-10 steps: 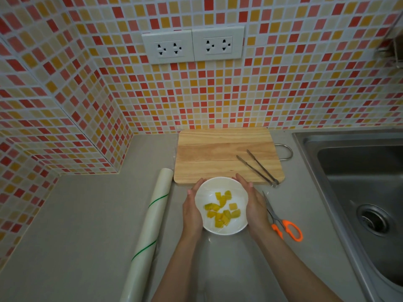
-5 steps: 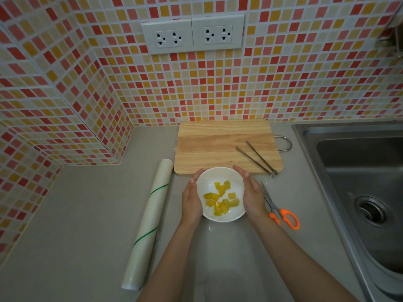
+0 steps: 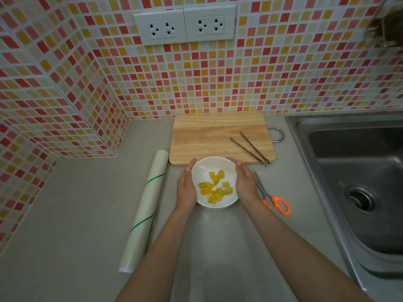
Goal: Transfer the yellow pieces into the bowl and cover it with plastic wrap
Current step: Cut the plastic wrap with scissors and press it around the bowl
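Observation:
A white bowl [image 3: 212, 165] stands on the grey counter just in front of the cutting board. Several yellow pieces [image 3: 216, 189] lie inside it. A clear plastic film stretches over its mouth and shows faint glare. My left hand [image 3: 187, 187] cups the bowl's left side with the fingers pressed flat against it. My right hand [image 3: 244, 183] cups the right side the same way. A loose sheet of clear wrap [image 3: 218, 232] lies on the counter between my forearms.
A roll of plastic wrap [image 3: 145, 209] lies left of the bowl. The wooden cutting board [image 3: 209, 136] behind holds metal tongs [image 3: 251, 148]. Orange-handled scissors [image 3: 271, 196] lie right of my right hand. A steel sink [image 3: 357, 184] fills the right side. Tiled walls stand behind and left.
The view has shifted a little, so the bowl and hands sit slightly higher in the frame. Both hands stay pressed on the bowl's sides.

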`<state>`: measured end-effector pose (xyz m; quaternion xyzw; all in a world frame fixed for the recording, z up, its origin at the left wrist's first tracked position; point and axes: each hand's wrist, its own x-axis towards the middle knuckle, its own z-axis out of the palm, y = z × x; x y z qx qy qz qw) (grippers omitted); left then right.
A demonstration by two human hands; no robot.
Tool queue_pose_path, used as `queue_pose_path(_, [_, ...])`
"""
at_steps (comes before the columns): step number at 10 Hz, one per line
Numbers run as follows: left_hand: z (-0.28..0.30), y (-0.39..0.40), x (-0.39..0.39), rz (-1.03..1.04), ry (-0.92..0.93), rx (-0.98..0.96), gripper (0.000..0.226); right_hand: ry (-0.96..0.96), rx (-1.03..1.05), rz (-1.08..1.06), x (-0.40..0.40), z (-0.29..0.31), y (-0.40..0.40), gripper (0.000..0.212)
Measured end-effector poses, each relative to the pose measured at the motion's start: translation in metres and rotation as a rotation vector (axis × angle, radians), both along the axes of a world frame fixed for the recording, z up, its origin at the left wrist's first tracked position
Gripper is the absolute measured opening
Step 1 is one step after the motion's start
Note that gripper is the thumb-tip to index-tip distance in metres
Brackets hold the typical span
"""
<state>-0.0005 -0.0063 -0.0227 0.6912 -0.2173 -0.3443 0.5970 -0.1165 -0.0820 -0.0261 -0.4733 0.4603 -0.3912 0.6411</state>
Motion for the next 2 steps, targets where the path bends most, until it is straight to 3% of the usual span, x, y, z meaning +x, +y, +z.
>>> queue_pose_path(2, [0.0095, 0.0014, 0.0035, -0.063, -0.001, 0.069, 0.043, -0.028, 0.108, 0.018, -0.0027, 0.0096, -0.0009, 0.038])
